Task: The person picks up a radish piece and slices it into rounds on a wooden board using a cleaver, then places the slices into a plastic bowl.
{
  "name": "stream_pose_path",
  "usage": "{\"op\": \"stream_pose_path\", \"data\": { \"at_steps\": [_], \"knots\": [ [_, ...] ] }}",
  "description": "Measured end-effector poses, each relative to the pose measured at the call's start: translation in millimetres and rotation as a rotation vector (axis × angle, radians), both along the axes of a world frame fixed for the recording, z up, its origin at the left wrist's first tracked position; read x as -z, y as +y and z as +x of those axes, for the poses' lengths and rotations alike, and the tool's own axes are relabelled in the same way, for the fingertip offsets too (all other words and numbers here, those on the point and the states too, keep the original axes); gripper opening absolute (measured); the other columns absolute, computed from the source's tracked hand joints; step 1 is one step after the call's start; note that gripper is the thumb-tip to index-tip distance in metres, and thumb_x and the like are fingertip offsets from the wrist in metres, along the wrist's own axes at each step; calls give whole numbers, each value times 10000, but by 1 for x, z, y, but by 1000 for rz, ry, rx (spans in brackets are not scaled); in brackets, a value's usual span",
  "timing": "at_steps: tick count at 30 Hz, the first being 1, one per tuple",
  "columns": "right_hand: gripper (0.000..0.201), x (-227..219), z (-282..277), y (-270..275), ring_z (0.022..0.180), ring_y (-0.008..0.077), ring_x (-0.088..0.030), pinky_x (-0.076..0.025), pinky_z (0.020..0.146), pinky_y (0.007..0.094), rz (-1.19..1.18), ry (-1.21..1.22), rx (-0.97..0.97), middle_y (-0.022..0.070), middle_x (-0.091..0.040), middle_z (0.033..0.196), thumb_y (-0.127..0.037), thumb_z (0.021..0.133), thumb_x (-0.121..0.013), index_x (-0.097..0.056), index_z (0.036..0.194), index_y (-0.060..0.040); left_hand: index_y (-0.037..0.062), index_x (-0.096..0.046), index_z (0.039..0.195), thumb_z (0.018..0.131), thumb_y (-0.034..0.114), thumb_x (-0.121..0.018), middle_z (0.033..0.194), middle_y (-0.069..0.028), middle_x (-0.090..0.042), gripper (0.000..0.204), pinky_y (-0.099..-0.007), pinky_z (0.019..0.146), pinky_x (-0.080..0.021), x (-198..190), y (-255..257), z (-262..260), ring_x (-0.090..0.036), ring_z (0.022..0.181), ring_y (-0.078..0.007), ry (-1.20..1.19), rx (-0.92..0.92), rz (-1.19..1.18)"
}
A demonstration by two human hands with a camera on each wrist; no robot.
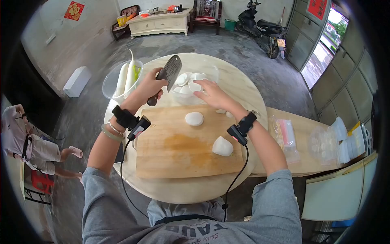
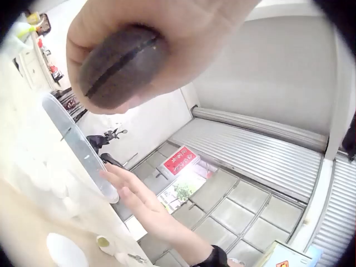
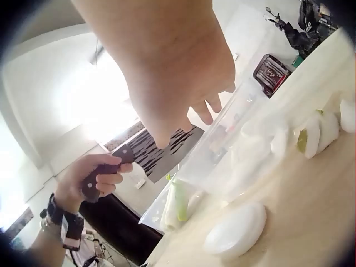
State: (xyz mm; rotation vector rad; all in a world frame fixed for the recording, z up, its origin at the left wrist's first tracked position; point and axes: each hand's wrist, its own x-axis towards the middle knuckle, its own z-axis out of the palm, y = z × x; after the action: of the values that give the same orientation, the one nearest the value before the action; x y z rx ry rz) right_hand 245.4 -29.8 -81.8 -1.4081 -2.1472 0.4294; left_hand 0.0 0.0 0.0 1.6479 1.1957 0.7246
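Note:
My left hand (image 1: 149, 87) grips a cleaver (image 1: 174, 70) by its dark handle, with the blade raised above the table. My right hand (image 1: 217, 96) reaches over a clear container (image 1: 217, 77) that holds several white radish pieces (image 1: 181, 79); its fingers are spread loosely with nothing held in them. One thick radish round (image 1: 194, 118) lies on the wooden cutting board (image 1: 162, 162), and a larger radish chunk (image 1: 223, 146) rests nearer its right side. Partly hidden under the right wrist are small end pieces with green bits (image 3: 303, 140).
A clear tub (image 1: 109, 87) with whole white radishes (image 1: 122, 79) stands at the table's left. On a side table to the right are plastic bags (image 1: 287, 134) and a clear container (image 1: 321, 144). A person (image 1: 34, 146) is at far left; a scooter (image 1: 262, 30) stands by the door.

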Motion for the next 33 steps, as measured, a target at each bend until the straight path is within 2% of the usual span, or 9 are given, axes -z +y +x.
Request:
{"op": "stream_pose_path", "data": {
  "at_steps": [2,6,11,14,17,20,26,29,33],
  "knots": [
    [517,-4,7,-3,1271,328,-410,-262,1094,460,49,213,-57,185,-503,1296,-371,876,-578,-488,1289,-73,31,-386,1332,884,111,-569,723,-29,-506,491,-242,432,-415,-5,-9,-10,-479,481,-87,-33,6,-17],
    [509,6,22,-12,1245,332,-428,-278,1080,455,200,-66,84,173,-515,1285,-352,862,-590,-501,1268,-57,19,-500,1047,901,157,-580,770,3,-495,217,-223,429,-398,11,-44,-40,-461,487,-66,-234,-35,-102],
    [511,27,27,-7,1210,323,-453,-281,1076,455,284,-327,137,146,-499,1310,-340,833,-613,-517,1249,-60,33,-510,971,932,196,-541,773,1,-515,171,-217,437,-405,23,-88,-91,-484,492,-72,-323,-153,-258],
    [459,15,11,-26,1193,310,-461,-352,1027,433,475,-304,94,127,-505,1247,-263,793,-673,-547,1187,-64,34,-519,959,950,217,-511,775,-9,-544,184,-218,442,-413,44,-115,-113,-504,491,-81,-313,-175,-308],
    [468,4,-14,-48,1097,293,-512,-445,920,396,134,-225,-44,113,-505,1188,-233,740,-718,-560,1139,-47,32,-537,967,959,218,-494,776,-21,-576,191,-209,447,-416,56,-138,-127,-513,478,-92,-280,-191,-305],
    [484,11,-14,-49,1024,282,-543,-488,826,370,429,-311,-105,110,-507,1149,-217,716,-735,-557,1131,-43,36,-538,968,959,221,-494,779,-29,-587,190,-202,438,-411,73,-151,-138,-515,478,-94,-373,-207,-395],
    [530,17,-27,-49,1044,310,-544,-465,874,390,-123,-285,-165,126,-520,1184,-146,700,-713,-530,1187,-50,43,-513,983,956,224,-497,781,-49,-596,184,-212,403,-410,101,-167,-145,-522,459,-109,-420,-255,-396],
    [555,40,-16,-40,1066,315,-540,-454,892,395,114,-329,-303,120,-526,1211,-101,694,-687,-512,1218,-62,42,-538,956,961,259,-479,775,-43,-601,224,-206,417,-404,104,-180,-140,-526,475,-101,-430,-295,-408],
    [541,26,-25,-38,1070,314,-539,-453,881,409,-57,-410,-295,118,-548,1191,-76,700,-669,-513,1217,-72,36,-506,995,963,253,-472,775,-60,-593,221,-229,444,-425,118,-187,-146,-545,506,-129,-511,-275,-562]
  ]
}}
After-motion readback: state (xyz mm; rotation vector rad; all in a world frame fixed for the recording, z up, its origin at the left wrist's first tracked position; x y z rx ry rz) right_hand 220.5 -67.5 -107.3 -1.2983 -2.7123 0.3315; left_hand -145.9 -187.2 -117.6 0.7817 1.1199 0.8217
